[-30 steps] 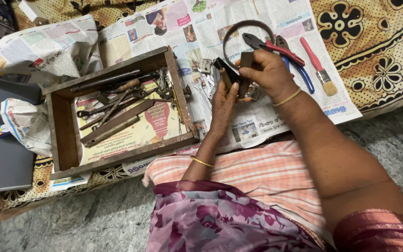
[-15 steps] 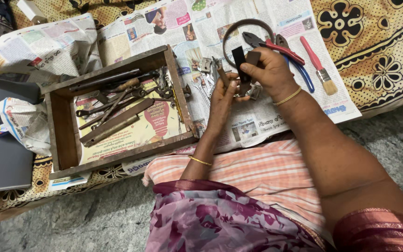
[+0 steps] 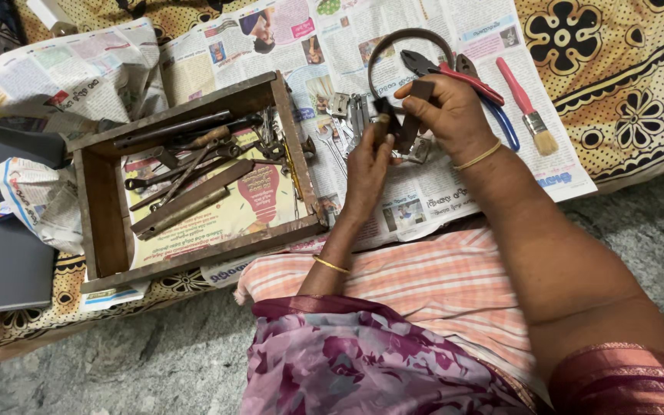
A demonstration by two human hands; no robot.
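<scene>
While newspaper sheets [image 3: 439,192] cover the patterned brown cloth [image 3: 632,92] on grey floor, both hands, left hand [image 3: 368,165] and right hand [image 3: 447,115], stay clamped together on the small dark metal tool [image 3: 403,127], now lower than before.

Pliers [image 3: 455,73], paintbrush [image 3: 528,107] and wooden tool tray [image 3: 101,200] crowd the newspaper [image 3: 424,200]; its near edge lies free.

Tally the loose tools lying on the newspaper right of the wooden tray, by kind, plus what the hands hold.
Pliers: 1
Paintbrush: 1
Metal ring: 1
Dark part held by left hand and right hand: 1
Total: 4
The small metal pieces are too jumbled to count.
</scene>
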